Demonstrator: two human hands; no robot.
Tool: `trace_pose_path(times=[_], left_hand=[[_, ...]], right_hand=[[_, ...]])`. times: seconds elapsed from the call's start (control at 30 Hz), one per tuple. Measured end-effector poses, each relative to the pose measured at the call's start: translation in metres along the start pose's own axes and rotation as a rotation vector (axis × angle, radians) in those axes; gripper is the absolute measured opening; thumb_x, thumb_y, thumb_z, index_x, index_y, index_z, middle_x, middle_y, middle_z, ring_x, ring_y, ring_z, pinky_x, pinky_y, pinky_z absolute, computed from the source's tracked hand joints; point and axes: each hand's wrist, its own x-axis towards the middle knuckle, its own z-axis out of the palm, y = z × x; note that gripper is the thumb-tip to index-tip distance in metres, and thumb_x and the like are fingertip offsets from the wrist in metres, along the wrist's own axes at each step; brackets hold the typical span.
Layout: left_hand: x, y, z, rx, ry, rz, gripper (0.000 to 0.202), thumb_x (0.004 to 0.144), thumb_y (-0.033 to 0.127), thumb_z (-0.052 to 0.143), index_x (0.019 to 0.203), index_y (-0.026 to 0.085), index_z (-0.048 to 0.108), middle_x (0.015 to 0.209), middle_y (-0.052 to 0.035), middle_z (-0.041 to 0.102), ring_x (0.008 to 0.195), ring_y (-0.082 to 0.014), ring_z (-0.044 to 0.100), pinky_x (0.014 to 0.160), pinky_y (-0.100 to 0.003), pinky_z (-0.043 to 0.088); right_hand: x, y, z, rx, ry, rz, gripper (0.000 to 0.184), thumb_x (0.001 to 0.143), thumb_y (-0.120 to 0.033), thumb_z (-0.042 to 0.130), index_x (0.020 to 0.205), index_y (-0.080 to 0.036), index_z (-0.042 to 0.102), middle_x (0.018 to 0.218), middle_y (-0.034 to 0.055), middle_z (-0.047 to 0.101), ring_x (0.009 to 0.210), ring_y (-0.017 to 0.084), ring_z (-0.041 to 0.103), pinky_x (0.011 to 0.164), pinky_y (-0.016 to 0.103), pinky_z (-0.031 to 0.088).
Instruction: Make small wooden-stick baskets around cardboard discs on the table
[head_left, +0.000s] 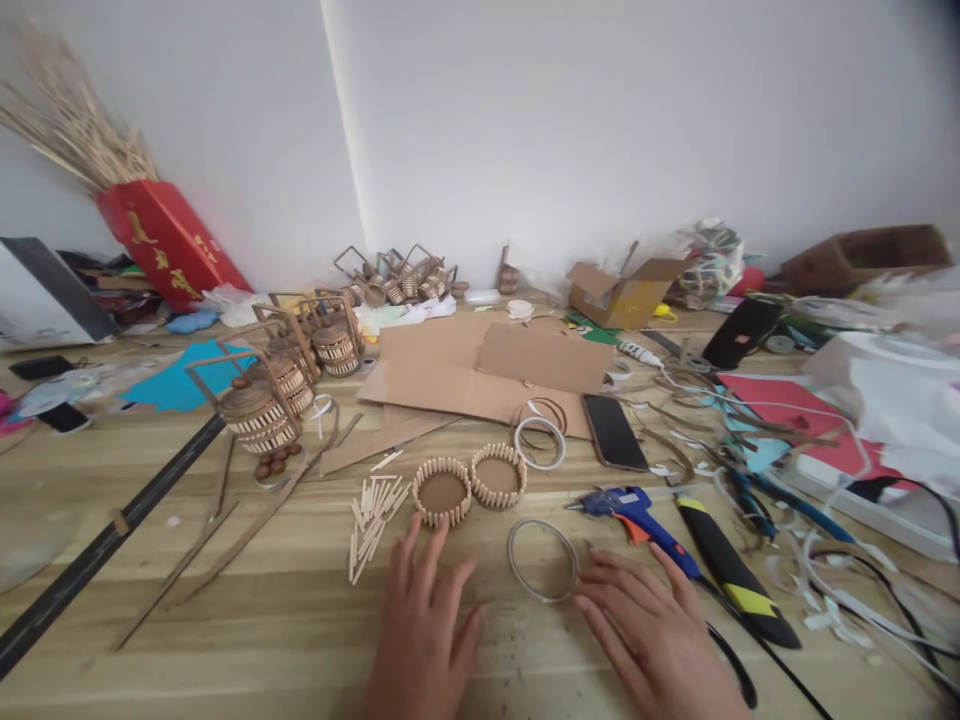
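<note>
My left hand (427, 620) lies over the table with its fingers apart, the fingertips at the near edge of a small round stick-walled basket (442, 492). A second such basket (498, 476) stands right beside it. Left of these lies a loose pile of short wooden sticks (371, 520). My right hand (649, 620) is spread low on the table and holds nothing; its fingertips are at the right edge of a thin grey ring (512, 560). Beyond that hand lies a blue glue gun (637, 520) with an orange trigger, nozzle pointing left.
Several finished lidded baskets with handles (262, 415) stand at left. Cardboard sheets (427, 365) lie behind the small baskets, near a phone (613, 432) and white ring (541, 445). A black-yellow cutter (735, 570), cables and strips crowd the right. A long dark bar (112, 540) crosses the left.
</note>
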Motion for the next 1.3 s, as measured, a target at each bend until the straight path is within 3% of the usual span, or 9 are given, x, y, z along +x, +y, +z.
trace_pose_path(times=[0.3, 0.6, 0.77, 0.87, 0.97, 1.0, 1.17, 1.3], left_hand=[[-0.008, -0.007, 0.014, 0.004, 0.009, 0.054, 0.02, 0.09, 0.022, 0.054, 0.108, 0.021, 0.063, 0.14, -0.0141, 0.052, 0.135, -0.0394, 0.038, 0.095, -0.06, 0.048], [-0.021, -0.025, 0.027, 0.102, 0.002, 0.151, 0.025, 0.088, 0.031, 0.061, 0.11, 0.022, 0.065, 0.14, -0.0126, 0.053, 0.134, -0.0393, 0.04, 0.093, -0.055, 0.048], [-0.025, -0.037, 0.035, 0.161, -0.002, 0.222, 0.026, 0.084, 0.035, 0.065, 0.108, 0.024, 0.067, 0.134, -0.0118, 0.059, 0.127, -0.0398, 0.046, 0.089, -0.052, 0.05], [-0.027, -0.04, 0.036, 0.188, 0.005, 0.241, 0.027, 0.082, 0.037, 0.066, 0.106, 0.024, 0.068, 0.13, -0.0113, 0.062, 0.125, -0.0404, 0.048, 0.088, -0.052, 0.05], [-0.028, -0.043, 0.036, 0.203, -0.006, 0.268, 0.028, 0.082, 0.039, 0.066, 0.106, 0.025, 0.069, 0.125, -0.0111, 0.065, 0.123, -0.0403, 0.05, 0.086, -0.051, 0.05], [-0.028, -0.043, 0.037, 0.209, -0.013, 0.272, 0.028, 0.081, 0.039, 0.066, 0.105, 0.025, 0.07, 0.124, -0.0108, 0.066, 0.122, -0.0401, 0.051, 0.086, -0.051, 0.05], [-0.029, -0.047, 0.04, 0.232, -0.026, 0.295, 0.029, 0.081, 0.044, 0.067, 0.104, 0.027, 0.07, 0.121, -0.0076, 0.07, 0.116, -0.0395, 0.057, 0.083, -0.051, 0.05], [-0.03, -0.048, 0.043, 0.257, -0.058, 0.331, 0.029, 0.081, 0.048, 0.066, 0.101, 0.028, 0.071, 0.114, -0.0043, 0.073, 0.109, -0.0374, 0.062, 0.082, -0.05, 0.051]], right_hand=[[-0.028, 0.006, -0.007, -0.096, -0.039, 0.073, 0.011, 0.093, -0.028, 0.056, 0.097, -0.032, 0.066, 0.095, -0.0052, 0.077, 0.098, 0.023, 0.07, 0.104, 0.045, 0.028], [-0.02, 0.004, -0.017, -0.081, 0.005, 0.054, 0.008, 0.088, -0.022, 0.059, 0.092, -0.028, 0.063, 0.087, -0.0083, 0.076, 0.092, 0.018, 0.072, 0.117, 0.035, 0.002], [-0.019, 0.019, -0.019, -0.092, 0.02, 0.062, 0.007, 0.089, -0.023, 0.058, 0.09, -0.028, 0.063, 0.086, -0.0073, 0.076, 0.092, 0.018, 0.071, 0.116, 0.037, 0.004], [-0.019, 0.044, -0.02, -0.097, -0.037, 0.155, 0.014, 0.094, -0.027, 0.052, 0.088, -0.029, 0.066, 0.09, -0.0046, 0.076, 0.098, 0.021, 0.07, 0.112, 0.044, 0.015], [-0.009, 0.082, -0.023, -0.11, -0.224, 0.318, 0.023, 0.096, -0.032, 0.047, 0.092, -0.029, 0.069, 0.099, 0.0009, 0.076, 0.102, 0.024, 0.068, 0.107, 0.051, 0.029], [-0.003, 0.096, -0.024, -0.126, -0.308, 0.382, 0.023, 0.096, -0.032, 0.047, 0.092, -0.028, 0.07, 0.099, 0.0016, 0.076, 0.099, 0.023, 0.069, 0.106, 0.05, 0.033], [0.037, 0.179, -0.023, -0.203, -0.401, 0.547, 0.022, 0.098, -0.027, 0.051, 0.091, -0.019, 0.07, 0.093, 0.0067, 0.074, 0.091, 0.021, 0.068, 0.094, 0.044, 0.048], [0.065, 0.237, -0.015, -0.242, -0.45, 0.714, 0.029, 0.095, -0.036, 0.059, 0.117, -0.018, 0.062, 0.117, 0.0071, 0.065, 0.097, 0.019, 0.065, 0.084, 0.04, 0.056]])
